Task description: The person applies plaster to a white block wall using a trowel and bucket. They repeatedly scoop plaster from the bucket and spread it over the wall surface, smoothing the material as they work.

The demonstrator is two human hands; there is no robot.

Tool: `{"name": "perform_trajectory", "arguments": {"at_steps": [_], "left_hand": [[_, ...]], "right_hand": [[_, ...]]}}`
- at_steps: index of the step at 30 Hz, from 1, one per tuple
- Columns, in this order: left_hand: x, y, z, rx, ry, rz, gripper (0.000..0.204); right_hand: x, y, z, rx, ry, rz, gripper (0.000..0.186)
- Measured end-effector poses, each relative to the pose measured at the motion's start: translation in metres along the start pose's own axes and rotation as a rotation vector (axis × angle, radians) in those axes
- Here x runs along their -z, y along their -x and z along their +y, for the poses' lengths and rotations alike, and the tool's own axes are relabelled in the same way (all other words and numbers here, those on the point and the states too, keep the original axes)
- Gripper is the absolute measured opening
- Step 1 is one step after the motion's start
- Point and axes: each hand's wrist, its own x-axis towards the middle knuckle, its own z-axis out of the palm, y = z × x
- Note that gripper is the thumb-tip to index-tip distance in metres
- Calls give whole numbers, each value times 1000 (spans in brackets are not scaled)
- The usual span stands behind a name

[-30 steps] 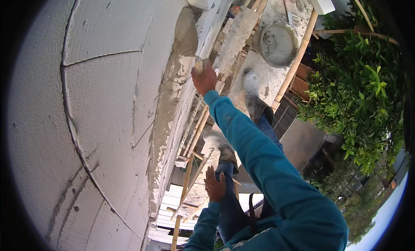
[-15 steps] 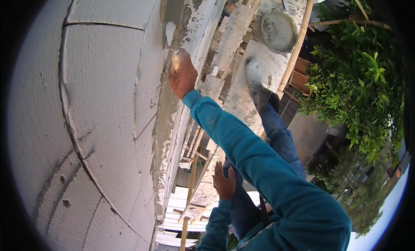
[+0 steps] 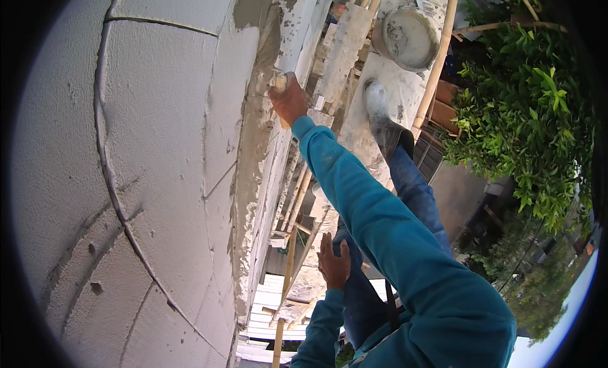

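Observation:
My right hand is closed around a pale wooden handle of a tool, probably a trowel or float, held at a strip of grey wet mortar along the white rendered wall. The tool's working face is mostly hidden by my hand. My left hand is lower down in front of my dark jeans, fingers stretched out, holding nothing.
Bamboo scaffolding carries dusty boards under my booted foot. A round bucket of grey mix stands on it. Leafy branches hang at the right; roofing sheets show below.
My right hand moved left along the mortar strip by half a second ago, then back toward the right, still gripping the handle. The view has shifted slightly; my left hand stays open.

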Motion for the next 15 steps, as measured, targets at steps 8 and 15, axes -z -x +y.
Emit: {"name": "perform_trajectory", "arguments": {"at_steps": [8,15], "left_hand": [[0,-1,-7,35,33,-16,56],[-10,19,-77,41,94,-22,52]], "right_hand": [[-25,64,5,169,-31,-18,40],[-70,182,8,-341,-713,-136,44]]}}
